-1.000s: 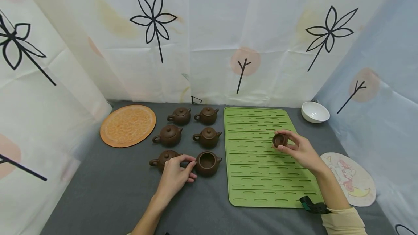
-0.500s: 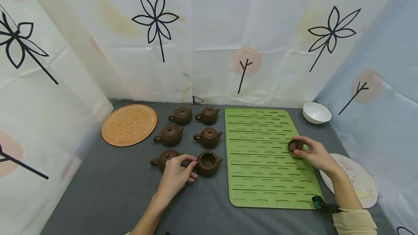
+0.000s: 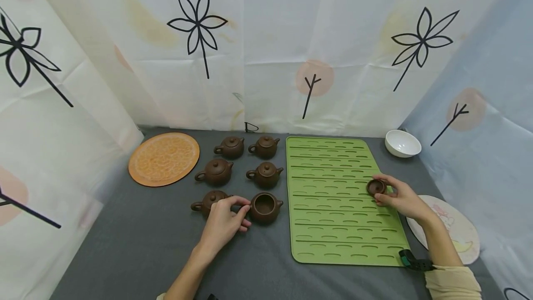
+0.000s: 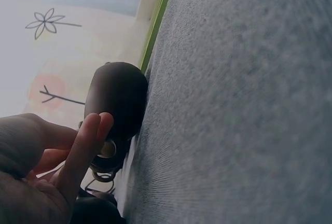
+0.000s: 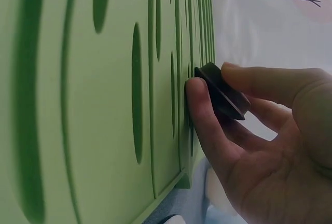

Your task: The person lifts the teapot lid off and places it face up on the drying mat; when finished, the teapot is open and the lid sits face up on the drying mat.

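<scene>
Grey felt tabletop, brown clay teapots at nine o'clock of the ribbed green silicone mat (image 3: pixel 333 207).
Right hand (image 3: pixel 401 198) pinches the small brown clay lid (image 3: pixel 376 187) at the mat's three-o'clock edge; left hand (image 3: pixel 222 226) curls around the lidless brown clay teapot's (image 3: pixel 265 207) handle.

Head cam looks down from above at green mat (image 3: pixel 345 200). Wrist cams sit low, close; left one sees mat's (image 4: pixel 155 22) edge too.

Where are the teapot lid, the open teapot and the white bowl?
teapot lid (image 3: pixel 376 187), head view, its upturned inner side.
open teapot (image 3: pixel 264 208), head view, its round body below the opening.
white bowl (image 3: pixel 402 144), head view, its inner wall.
</scene>
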